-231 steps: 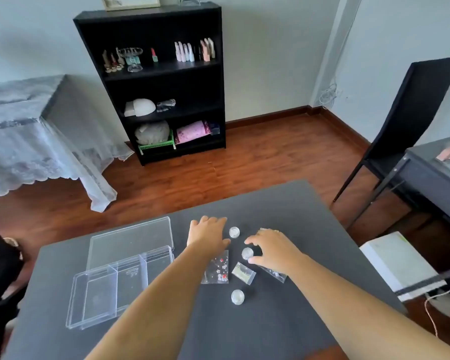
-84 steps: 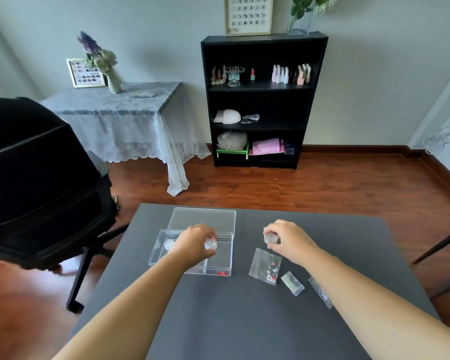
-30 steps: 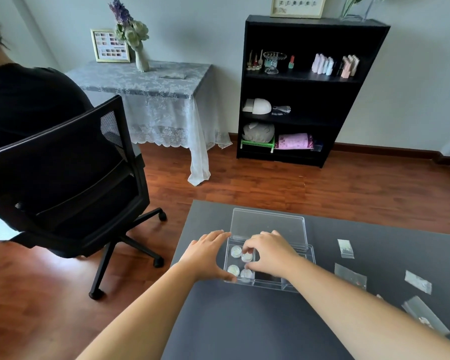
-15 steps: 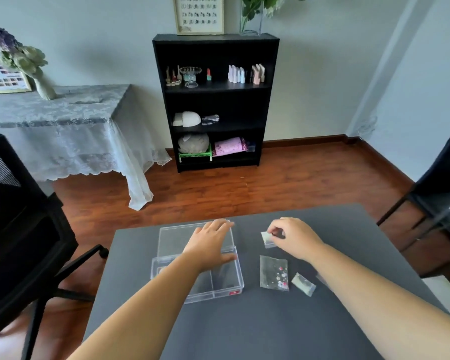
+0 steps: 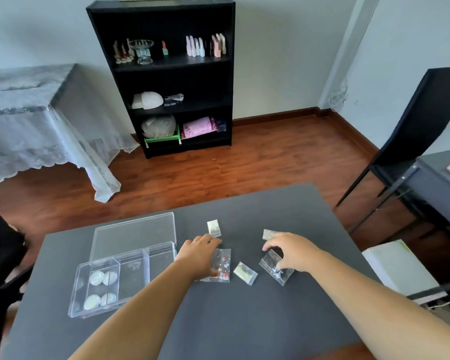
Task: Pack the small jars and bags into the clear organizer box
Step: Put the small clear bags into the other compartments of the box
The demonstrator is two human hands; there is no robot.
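The clear organizer box (image 5: 133,266) lies open at the table's left, its lid (image 5: 134,233) flat behind it. Several small jars (image 5: 100,278) fill its leftmost compartment; the other compartments look bare. My left hand (image 5: 199,255) rests flat on the flower-print bag (image 5: 224,265), fingers spread. My right hand (image 5: 292,252) arches over a clear bag with white bits (image 5: 276,272); its fingertips touch the bag and the thumb stays apart. Three more little bags lie loose: one far (image 5: 214,227), one by my right thumb (image 5: 269,233), one between my hands (image 5: 245,272).
The dark grey table (image 5: 244,320) ends just past the bags. A black chair (image 5: 411,141) and a second grey table (image 5: 442,178) stand at the right, a white box (image 5: 398,268) on the floor below. A black bookshelf (image 5: 166,74) stands at the back wall.
My left hand left the organizer box and went right onto the flower-print bag. My right hand let go of the small far bag and came back over the clear bag at the right.
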